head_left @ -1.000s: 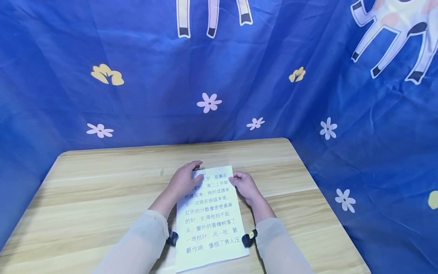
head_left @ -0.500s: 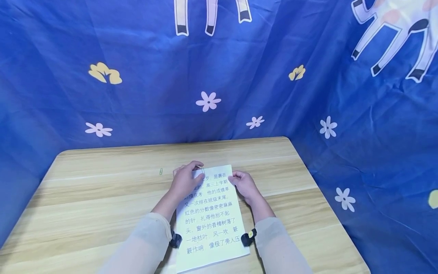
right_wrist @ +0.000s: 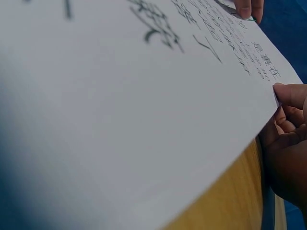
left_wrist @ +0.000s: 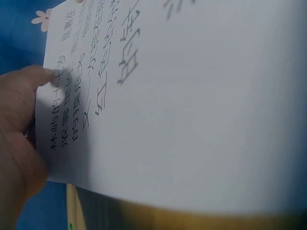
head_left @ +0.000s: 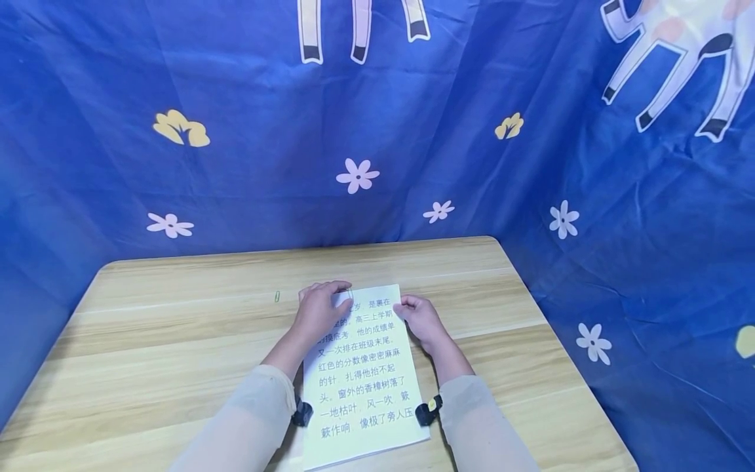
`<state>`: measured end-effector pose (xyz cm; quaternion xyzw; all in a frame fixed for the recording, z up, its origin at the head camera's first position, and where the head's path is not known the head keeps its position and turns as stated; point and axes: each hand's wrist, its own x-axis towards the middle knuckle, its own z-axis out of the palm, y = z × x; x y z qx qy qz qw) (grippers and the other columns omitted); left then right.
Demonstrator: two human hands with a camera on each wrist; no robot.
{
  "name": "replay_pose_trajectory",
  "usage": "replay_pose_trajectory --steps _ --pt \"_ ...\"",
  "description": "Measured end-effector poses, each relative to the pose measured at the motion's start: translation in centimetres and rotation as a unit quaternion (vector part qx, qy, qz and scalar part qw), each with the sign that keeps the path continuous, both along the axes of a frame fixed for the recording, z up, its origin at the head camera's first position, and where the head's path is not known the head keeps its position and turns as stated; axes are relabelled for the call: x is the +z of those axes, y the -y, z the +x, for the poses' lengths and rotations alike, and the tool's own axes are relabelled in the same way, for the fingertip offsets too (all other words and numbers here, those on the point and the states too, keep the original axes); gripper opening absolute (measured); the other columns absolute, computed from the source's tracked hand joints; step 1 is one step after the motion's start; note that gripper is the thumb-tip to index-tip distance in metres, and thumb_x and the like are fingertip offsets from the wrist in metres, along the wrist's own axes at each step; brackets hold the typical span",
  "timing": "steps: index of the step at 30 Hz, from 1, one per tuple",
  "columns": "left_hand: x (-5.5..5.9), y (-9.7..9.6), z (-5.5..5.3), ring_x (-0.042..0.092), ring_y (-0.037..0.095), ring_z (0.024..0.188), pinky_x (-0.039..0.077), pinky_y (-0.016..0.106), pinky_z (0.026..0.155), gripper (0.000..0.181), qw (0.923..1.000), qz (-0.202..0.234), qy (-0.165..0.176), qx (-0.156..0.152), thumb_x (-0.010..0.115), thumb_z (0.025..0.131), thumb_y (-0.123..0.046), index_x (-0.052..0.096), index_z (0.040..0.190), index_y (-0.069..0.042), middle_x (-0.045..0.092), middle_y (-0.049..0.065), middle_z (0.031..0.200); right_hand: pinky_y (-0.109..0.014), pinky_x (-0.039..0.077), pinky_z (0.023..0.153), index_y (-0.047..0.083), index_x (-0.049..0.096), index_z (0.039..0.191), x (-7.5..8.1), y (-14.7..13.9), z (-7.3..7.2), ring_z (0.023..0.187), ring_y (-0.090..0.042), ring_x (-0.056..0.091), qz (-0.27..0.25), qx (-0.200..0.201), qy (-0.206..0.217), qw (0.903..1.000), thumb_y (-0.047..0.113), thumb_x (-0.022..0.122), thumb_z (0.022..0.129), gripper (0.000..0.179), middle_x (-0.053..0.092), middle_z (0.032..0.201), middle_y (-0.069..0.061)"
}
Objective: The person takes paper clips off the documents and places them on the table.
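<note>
A stack of paper sheets (head_left: 360, 387) printed with large Chinese characters lies in front of me in the head view, its top edge away from me. My left hand (head_left: 318, 311) is at the top left corner, thumb over the printed face and fingers at the top edge. Between its thumb and fingers it pinches a small green paper clip (right_wrist: 253, 19) at that edge, mostly hidden by the fingertips. With thumb and fingers my right hand (head_left: 420, 320) pinches the upper right edge of the stack; in the right wrist view its thumb presses the top sheet.
Another green paper clip (head_left: 277, 296) lies on the wooden table (head_left: 177, 354), left of the stack. A blue curtain (head_left: 265, 164) with flowers and animals hangs behind the table and along its sides. Dark wrist cameras sit over the stack's lower side edges.
My left fingers have shifted slightly at the top edge, the forefinger coming down closer to the paper. The right hand and the stack have stayed in place.
</note>
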<state>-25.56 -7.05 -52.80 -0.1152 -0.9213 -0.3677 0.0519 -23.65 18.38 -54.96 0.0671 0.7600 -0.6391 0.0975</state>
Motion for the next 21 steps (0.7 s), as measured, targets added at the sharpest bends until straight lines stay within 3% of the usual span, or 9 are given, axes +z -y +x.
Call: replay_pose_trajectory --steps 8,13,21 --pt "0.05 -0.11 0.08 0.066 0.036 0.135 0.032 0.054 0.119 0.043 1.0000 0.006 -0.004 0.005 0.081 0.098 -0.030 0.073 0.138 -0.014 0.078 0.010 0.136 -0.027 0.060 0.090 0.003 0.076 0.120 -0.06 -0.10 0.03 0.091 -0.016 0.074 -0.011 0.002 -0.005 0.9999 0.017 0.068 0.106 0.022 0.082 0.103 -0.008" --pt "0.06 0.06 0.14 0.068 0.035 0.130 0.034 0.053 0.118 0.042 0.9998 0.017 -0.007 0.009 0.080 0.098 -0.029 0.074 0.137 -0.014 0.079 0.010 0.133 -0.029 0.060 0.094 0.003 0.077 0.120 -0.09 0.00 0.04 0.096 -0.016 0.074 -0.006 0.000 -0.005 1.0000 0.017 0.069 0.105 0.022 0.082 0.104 -0.007" --pt "0.17 0.52 -0.09 0.068 0.033 0.123 0.046 0.053 0.116 0.041 0.9989 0.044 0.007 0.012 0.079 0.097 -0.025 0.074 0.137 -0.014 0.081 0.006 0.123 -0.031 0.058 0.098 0.004 0.077 0.119 -0.19 0.00 0.12 0.098 -0.017 0.072 -0.004 -0.005 -0.002 1.0000 0.016 0.070 0.105 0.020 0.081 0.103 -0.007"
